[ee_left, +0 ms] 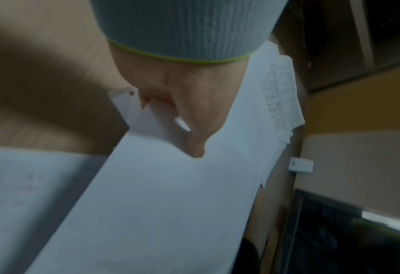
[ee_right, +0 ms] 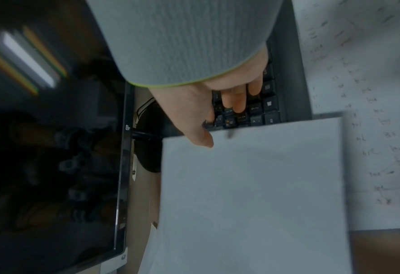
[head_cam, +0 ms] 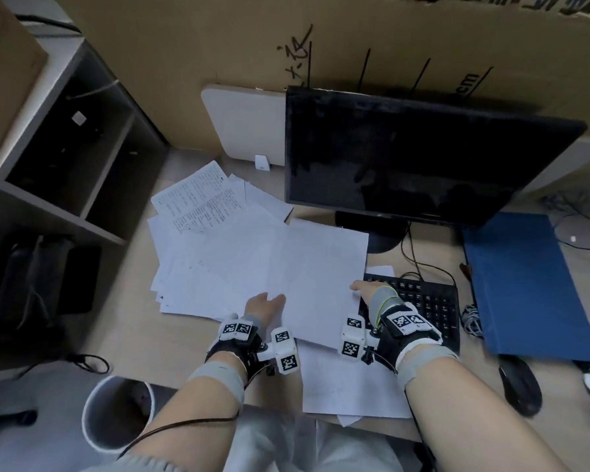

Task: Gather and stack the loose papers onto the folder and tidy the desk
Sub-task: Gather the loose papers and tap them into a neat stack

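White loose paper sheets [head_cam: 218, 253] are lying fanned across the pale wooden worktop [head_cam: 133, 335] as the left hand [head_cam: 264, 305] and right hand [head_cam: 372, 291], fingers [ee_right: 233, 101] clamped on one blank white sheet [head_cam: 315, 277], are lifting it off the black keyboard [head_cam: 423, 301] toward the flat blue folder [head_cam: 525, 284].

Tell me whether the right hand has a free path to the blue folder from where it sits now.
Probably yes. The right hand pinches the top sheet over the keyboard, and the blue folder lies just right of it with only the low keys and cables between; it would carry or release the sheet.

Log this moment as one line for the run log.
left hand: holds top sheet | right hand: holds same sheet over keyboard | blue folder: bare
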### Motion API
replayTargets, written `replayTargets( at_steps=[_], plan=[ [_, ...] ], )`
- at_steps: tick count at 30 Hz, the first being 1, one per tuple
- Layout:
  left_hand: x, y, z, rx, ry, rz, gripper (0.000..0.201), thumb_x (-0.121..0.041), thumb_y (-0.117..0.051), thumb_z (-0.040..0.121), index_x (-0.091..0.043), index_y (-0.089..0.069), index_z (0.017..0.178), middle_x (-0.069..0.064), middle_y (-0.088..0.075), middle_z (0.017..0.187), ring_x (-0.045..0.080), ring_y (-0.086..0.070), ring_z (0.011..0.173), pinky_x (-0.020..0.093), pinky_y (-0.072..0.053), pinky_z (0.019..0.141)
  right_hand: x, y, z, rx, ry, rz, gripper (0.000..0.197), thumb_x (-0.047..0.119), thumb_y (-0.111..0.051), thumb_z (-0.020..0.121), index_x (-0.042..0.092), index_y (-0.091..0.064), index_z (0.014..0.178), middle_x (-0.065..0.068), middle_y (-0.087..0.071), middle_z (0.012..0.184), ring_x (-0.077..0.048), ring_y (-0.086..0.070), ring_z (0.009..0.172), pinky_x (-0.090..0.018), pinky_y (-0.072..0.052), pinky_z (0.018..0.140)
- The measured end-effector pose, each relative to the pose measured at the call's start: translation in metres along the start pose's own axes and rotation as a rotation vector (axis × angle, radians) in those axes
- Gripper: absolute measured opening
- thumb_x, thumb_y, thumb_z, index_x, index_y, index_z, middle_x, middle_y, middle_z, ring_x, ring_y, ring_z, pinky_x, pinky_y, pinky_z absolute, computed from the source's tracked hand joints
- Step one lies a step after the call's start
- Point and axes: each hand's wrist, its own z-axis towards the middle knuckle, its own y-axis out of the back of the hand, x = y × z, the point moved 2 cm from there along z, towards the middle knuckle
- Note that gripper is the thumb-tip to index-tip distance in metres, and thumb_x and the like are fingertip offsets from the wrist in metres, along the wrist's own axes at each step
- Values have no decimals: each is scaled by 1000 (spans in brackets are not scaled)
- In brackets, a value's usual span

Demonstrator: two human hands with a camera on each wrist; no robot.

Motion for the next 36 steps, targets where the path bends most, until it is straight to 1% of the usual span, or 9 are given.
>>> replayTargets(
  at_steps=[5, 10, 14, 18, 23, 26, 30, 33, 36],
  plan=[
    [15, 9, -4, -175, -8, 104, 22, -18, -54, 92, -11, -49, 113, 14, -62, 106, 32, -58, 112, 32, -45, 89, 10, 3, -4, -65, 156, -71, 50, 33, -61, 86, 3, -57, 126, -11, -58, 124, -28, -56, 111, -33, -46, 90],
    [32, 20, -23, -137, 92, 49, 24, -21, -55, 87, -7, -57, 106, 10, -60, 97, 26, -57, 79, 31, -47, 72, 54, -26, 42, -63, 399, -229, 62, 41, -70, 61, 24, -61, 120, -8, -61, 128, -32, -55, 119, -44, -44, 103],
    [39, 41, -5, -200, 181, -415, 72, -33, -70, 68, -18, -44, 133, 16, -66, 118, 34, -65, 93, 34, -51, 74, 97, -50, -19, -80, 456, -361, 86, 39, -77, 64, 18, -42, 139, -10, -51, 132, -31, -51, 122, -39, -46, 99],
    [36, 58, 23, -245, 177, -556, 91, -38, -76, 68, -22, -31, 146, 21, -62, 126, 28, -59, 58, 30, -51, 55, 114, -62, -19, -119, 383, -467, 95, 39, -72, 70, 9, -24, 147, -12, -38, 146, -31, -38, 136, -39, -40, 106],
    [23, 70, 43, -197, 195, -531, 83, -42, -76, 73, -14, -39, 141, 22, -55, 131, 36, -59, 110, 32, -47, 69, 120, -85, -16, -1, 325, -481, 89, 45, -68, 65, 14, -38, 142, -8, -55, 130, -32, -57, 117, -39, -48, 99],
    [12, 75, 47, -130, 177, -421, 97, -52, -70, 74, -17, -25, 153, 7, -37, 149, 31, -46, 128, 34, -39, 99, 118, -92, -25, 52, 310, -591, 75, 42, -72, 74, 3, -46, 133, -9, -56, 126, -31, -57, 117, -29, -44, 91],
    [-2, 89, 50, -175, 104, -406, 55, -22, -61, 89, 1, -45, 137, 12, -54, 119, 28, -52, 95, 33, -45, 85, 122, -92, -33, 42, 306, -659, 72, 37, -73, 76, 5, -44, 135, -10, -56, 127, -31, -58, 113, -34, -48, 90],
    [1, 100, 45, -153, 87, -424, 21, -12, -64, 80, 0, -54, 94, 11, -52, 74, 22, -48, 57, 27, -40, 56, 128, -92, -35, 28, 312, -602, 73, 31, -73, 78, 6, -40, 138, -12, -54, 130, -31, -57, 108, -31, -43, 80],
    [11, 108, 39, -109, 117, -428, 17, -6, -65, 76, -6, -50, 82, 9, -43, 59, 18, -40, 49, 29, -35, 56, 134, -103, -39, 1, 375, -490, 75, 25, -73, 78, 14, -38, 144, -10, -53, 135, -31, -57, 116, -32, -45, 89]
  ],
)
